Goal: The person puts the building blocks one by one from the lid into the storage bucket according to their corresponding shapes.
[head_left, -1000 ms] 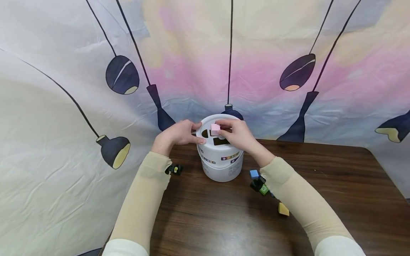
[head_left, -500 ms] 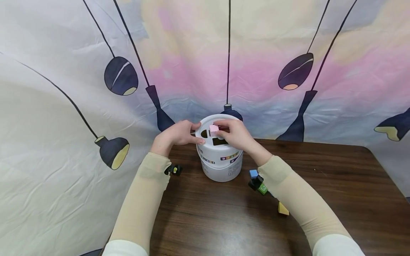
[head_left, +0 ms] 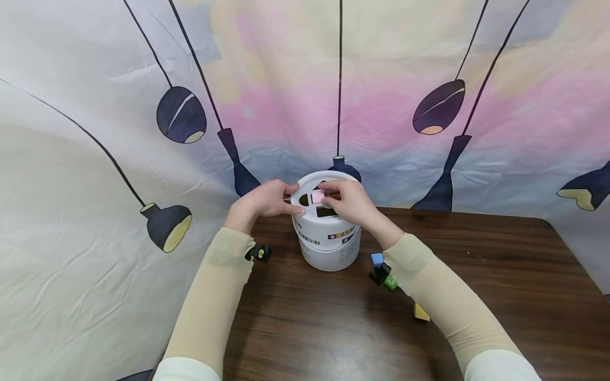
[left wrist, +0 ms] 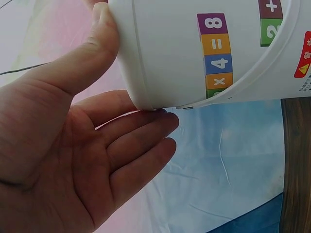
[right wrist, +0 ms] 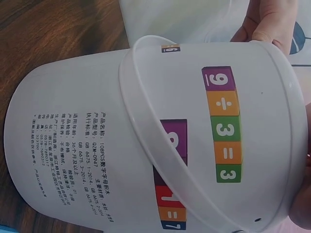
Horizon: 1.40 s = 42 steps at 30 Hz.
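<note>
A white bucket (head_left: pixel 328 238) with a lid (head_left: pixel 301 209) stands upright on the table; the lid has several cut-out holes. Bands of coloured number tiles (right wrist: pixel 224 124) are printed round its side. My right hand (head_left: pixel 352 202) pinches a pink block (head_left: pixel 317 197) at one of the lid's holes; the block sits low, its lower part hidden. On the lid's left edge rests my left hand (head_left: pixel 269 199), thumb on the rim. In the left wrist view its fingers (left wrist: pixel 141 141) lie fairly straight, touching the bucket's side. The right fingertips are mostly out of the right wrist view.
A blue block (head_left: pixel 377 259), a green block (head_left: pixel 391 282) and a yellow block (head_left: pixel 421 311) lie on the brown wooden table (head_left: pixel 333 328), near the right forearm. Black wrist cameras (head_left: pixel 379 274) hang at both wrists. A printed cloth (head_left: pixel 286 79) hangs behind the table.
My right hand has lowered the pink block towards the lid, so less of it shows above the hole. The left hand keeps its place on the rim.
</note>
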Tool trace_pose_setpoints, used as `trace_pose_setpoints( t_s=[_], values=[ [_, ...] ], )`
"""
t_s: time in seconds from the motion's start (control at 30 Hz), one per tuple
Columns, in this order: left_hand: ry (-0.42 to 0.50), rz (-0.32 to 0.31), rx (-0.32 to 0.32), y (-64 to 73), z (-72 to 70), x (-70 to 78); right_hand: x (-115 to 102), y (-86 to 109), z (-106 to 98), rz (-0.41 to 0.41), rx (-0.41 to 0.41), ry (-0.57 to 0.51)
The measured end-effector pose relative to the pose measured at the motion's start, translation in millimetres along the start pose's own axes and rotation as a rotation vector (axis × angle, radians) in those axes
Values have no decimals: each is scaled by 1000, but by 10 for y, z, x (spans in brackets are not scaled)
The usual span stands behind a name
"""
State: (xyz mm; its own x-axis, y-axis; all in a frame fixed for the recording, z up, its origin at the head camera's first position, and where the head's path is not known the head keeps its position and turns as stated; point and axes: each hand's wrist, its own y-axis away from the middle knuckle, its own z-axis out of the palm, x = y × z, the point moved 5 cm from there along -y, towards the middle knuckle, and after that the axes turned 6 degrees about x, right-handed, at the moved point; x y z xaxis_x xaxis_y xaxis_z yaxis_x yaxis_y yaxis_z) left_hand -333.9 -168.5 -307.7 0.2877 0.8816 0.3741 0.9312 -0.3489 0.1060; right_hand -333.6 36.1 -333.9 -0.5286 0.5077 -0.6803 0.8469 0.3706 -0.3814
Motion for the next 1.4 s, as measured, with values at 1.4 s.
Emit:
trace_pose_setpoints(
  t_s=[1.4],
  values=[
    [-7,9,1,13,-17,-62,1031,1009,-739,127,83,-203]
  ],
)
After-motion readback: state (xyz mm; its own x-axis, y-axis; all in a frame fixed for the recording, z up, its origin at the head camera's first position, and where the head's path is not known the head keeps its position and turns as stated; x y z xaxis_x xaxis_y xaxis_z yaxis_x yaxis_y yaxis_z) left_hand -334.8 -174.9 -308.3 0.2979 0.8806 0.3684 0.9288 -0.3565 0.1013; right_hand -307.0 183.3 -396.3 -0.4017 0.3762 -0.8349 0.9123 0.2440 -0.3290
